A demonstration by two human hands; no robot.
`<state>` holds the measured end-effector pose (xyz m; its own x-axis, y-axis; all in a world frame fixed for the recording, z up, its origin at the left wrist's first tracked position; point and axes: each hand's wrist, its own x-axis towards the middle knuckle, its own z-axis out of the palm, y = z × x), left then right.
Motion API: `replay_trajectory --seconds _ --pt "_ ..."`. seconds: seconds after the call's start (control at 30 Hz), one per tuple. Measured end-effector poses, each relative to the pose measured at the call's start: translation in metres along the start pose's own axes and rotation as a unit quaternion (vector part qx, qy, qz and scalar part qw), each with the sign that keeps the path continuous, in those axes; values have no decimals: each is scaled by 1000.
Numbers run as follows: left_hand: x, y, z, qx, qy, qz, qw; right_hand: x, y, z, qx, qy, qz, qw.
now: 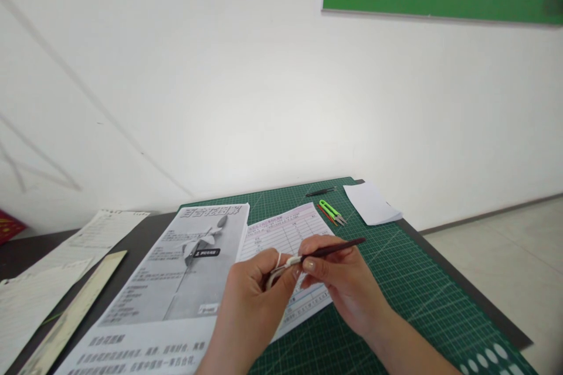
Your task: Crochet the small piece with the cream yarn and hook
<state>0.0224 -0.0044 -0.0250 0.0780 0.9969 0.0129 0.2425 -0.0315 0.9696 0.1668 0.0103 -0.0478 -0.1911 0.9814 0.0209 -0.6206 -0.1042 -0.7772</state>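
My left hand (259,287) is closed, pinching a small white looped piece (281,269) between thumb and fingers. My right hand (338,266) grips a dark, slender, pen-like tool (336,248); its tip meets the white piece where the two hands come together. Beneath them lies a printed table sheet (288,225) on the green cutting mat (413,275). To the left rests a printed page with a grey flower picture (193,269). What the white piece is made of cannot be made out.
Green-handled snips (329,209) lie beside a thin red item (326,213). Dark tweezers (321,191) are near the mat's back edge. White paper (369,202) sits at the right, a long ruler (74,316) and lined sheets (88,237) at the left. A white wall (220,70) rises behind.
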Motion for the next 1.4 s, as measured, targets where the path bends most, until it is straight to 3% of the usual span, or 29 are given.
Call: replay_trajectory --seconds 0.17,0.4,0.53,0.7,0.87,0.97,1.17,1.27,1.33,1.4 --pt "-1 7 6 -94 -49 14 994 2 -1 3 36 1 19 999" --pt "-4 24 0 -220 -77 -70 970 4 -3 1 69 -5 38 997" --pt "5 18 -17 -313 -38 -107 943 5 -11 0 60 18 35 997" --pt "19 7 -39 -328 -59 -135 933 4 -18 -3 47 12 8 999" --pt "26 2 -50 -277 -3 -117 954 3 -22 -9 18 -36 -7 999" --pt "29 3 -64 -297 39 -95 949 3 -25 -12 6 -64 13 998" --pt "34 0 -99 -343 40 -109 932 6 -42 -14 -38 -131 74 988" --pt "35 -2 -86 -335 41 -117 934 11 -49 -12 -49 -151 98 982" --pt "32 1 -64 -365 25 -97 926 16 -50 -9 -55 -157 109 980" --pt "27 6 -38 -403 -33 -92 910 20 -47 -6 -57 -165 121 977"
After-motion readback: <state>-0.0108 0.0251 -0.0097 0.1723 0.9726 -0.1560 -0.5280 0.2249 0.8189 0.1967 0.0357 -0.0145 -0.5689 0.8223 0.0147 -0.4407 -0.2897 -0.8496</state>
